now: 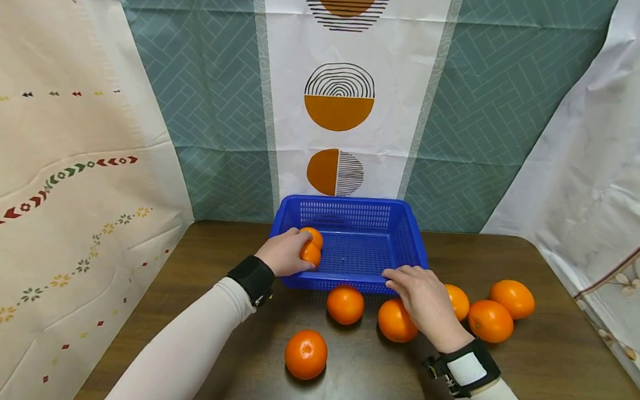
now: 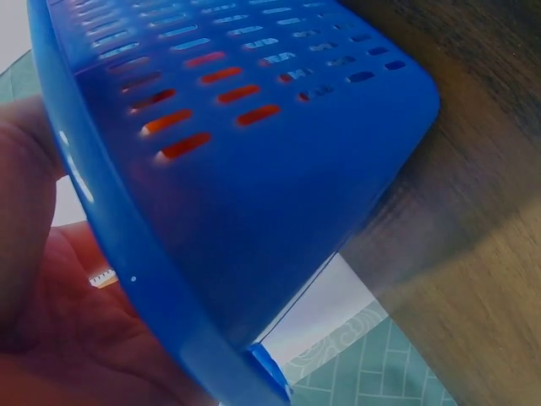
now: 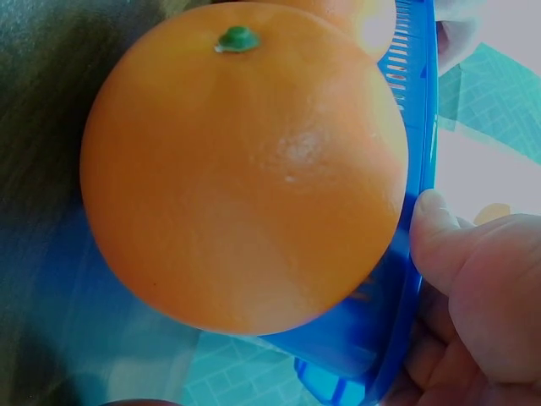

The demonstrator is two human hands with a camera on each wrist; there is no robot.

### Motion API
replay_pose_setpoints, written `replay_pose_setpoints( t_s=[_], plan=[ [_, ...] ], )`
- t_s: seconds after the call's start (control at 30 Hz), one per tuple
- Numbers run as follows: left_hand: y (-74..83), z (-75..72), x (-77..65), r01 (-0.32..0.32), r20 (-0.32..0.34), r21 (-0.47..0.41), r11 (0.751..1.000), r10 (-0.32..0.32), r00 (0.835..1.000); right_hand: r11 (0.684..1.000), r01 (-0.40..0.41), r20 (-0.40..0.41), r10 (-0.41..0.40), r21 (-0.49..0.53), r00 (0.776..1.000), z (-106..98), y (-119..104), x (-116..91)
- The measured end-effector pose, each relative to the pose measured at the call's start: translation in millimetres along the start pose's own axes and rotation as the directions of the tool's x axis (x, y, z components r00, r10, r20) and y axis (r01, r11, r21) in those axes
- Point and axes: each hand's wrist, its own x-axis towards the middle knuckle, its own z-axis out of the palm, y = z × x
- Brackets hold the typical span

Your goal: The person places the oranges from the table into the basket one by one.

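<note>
A blue plastic basket (image 1: 350, 286) with slotted sides stands at the back of the table, two oranges lying in its left end. My left hand (image 1: 285, 252) reaches over the front-left rim, fingers and thumb around the nearer orange (image 1: 310, 254). The other orange (image 1: 313, 235) sits just behind it. Through the slots in the left wrist view some orange colour shows, while the fingertips are hidden behind the rim. At the front-right rim, my right hand (image 1: 421, 297) grips the basket, thumb (image 3: 435, 233) against the edge. Beneath this hand lies an orange (image 1: 397, 322) with a green stem.
One orange (image 1: 345, 304) lies against the basket's front, another (image 1: 306, 354) nearer me. To the right of my right hand are three more, including a front one (image 1: 490, 321). Patterned cloth (image 1: 341, 53) hangs behind the table (image 1: 219, 366) and at both sides.
</note>
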Motion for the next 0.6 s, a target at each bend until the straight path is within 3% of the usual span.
replay_pose_setpoints(
  t_s=[0.6],
  plan=[
    [3.4,-5.1,6.9,0.018,0.092,0.045,0.999,-0.022,0.996,1.0,0.019,-0.015,-0.019,-0.007,1.0,0.1,0.8,0.1]
  ],
)
